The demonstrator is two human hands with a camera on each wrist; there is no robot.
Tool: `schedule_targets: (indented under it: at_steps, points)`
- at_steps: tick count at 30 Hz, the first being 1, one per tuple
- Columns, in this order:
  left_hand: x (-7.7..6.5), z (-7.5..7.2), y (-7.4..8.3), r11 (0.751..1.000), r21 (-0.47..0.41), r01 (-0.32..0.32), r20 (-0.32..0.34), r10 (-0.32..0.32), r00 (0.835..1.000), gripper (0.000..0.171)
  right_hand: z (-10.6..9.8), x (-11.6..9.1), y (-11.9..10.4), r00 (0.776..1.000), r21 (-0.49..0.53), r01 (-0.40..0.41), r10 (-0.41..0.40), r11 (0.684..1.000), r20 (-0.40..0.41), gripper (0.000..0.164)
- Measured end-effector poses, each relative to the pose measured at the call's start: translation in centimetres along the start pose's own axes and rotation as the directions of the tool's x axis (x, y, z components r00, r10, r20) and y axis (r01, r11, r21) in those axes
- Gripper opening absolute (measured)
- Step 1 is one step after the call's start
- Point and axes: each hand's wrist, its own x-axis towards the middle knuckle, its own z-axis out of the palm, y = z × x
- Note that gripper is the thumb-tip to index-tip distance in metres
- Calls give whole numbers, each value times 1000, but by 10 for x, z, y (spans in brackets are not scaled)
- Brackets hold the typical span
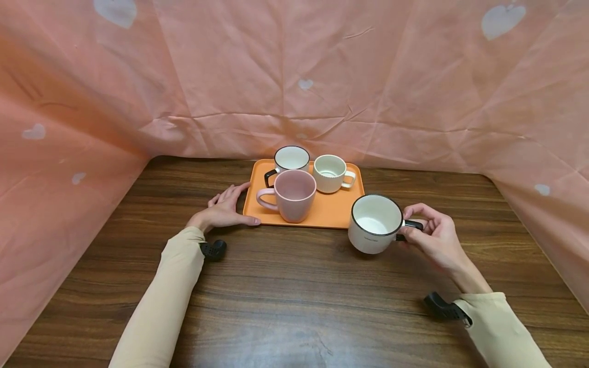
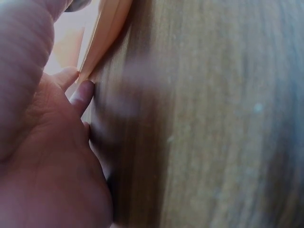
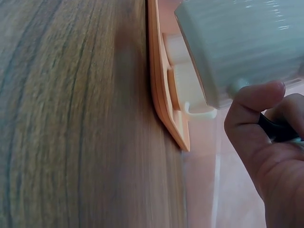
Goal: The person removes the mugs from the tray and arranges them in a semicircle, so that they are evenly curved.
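My right hand [image 1: 434, 235] pinches the black handle [image 3: 279, 129] of a white mug [image 1: 374, 225] with a dark rim. The right wrist view shows this mug raised above the wooden table, close to the front right corner of an orange tray [image 1: 329, 210]. At the tray's left end rests my left hand [image 1: 225, 207], fingers spread, fingertips and thumb against the edge. On the tray stand a pink mug [image 1: 295, 197] with its handle to the left, a second black-rimmed white mug [image 1: 292, 157] partly hidden behind it, and a small cream cup [image 1: 330, 174] with its handle to the right.
The tray lies near the back of the dark wooden table [image 1: 285, 301]. Pink cloth [image 1: 239, 66] with pale hearts hangs behind the table and along both sides. A black wrist mount [image 1: 213, 250] shows by the left sleeve, another [image 1: 444, 307] by the right.
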Motion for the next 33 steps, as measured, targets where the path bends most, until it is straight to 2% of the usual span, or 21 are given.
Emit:
schedule_targets:
  at_steps: [21,26,33]
  points:
    - [0,1,1,1000,-3,-6,-11,6,1000,120,-11,-19,4,997,-19,9,-7,1000,73,46]
    - [-2,1,1,1000,1,-9,-15,9,1000,121,-15,-23,5,993,-21,-3,6,1000,122,47]
    - [-2,-1,2,1000,-1,-3,-8,3,1000,120,-19,-29,9,972,45,-10,-1,999,234,46]
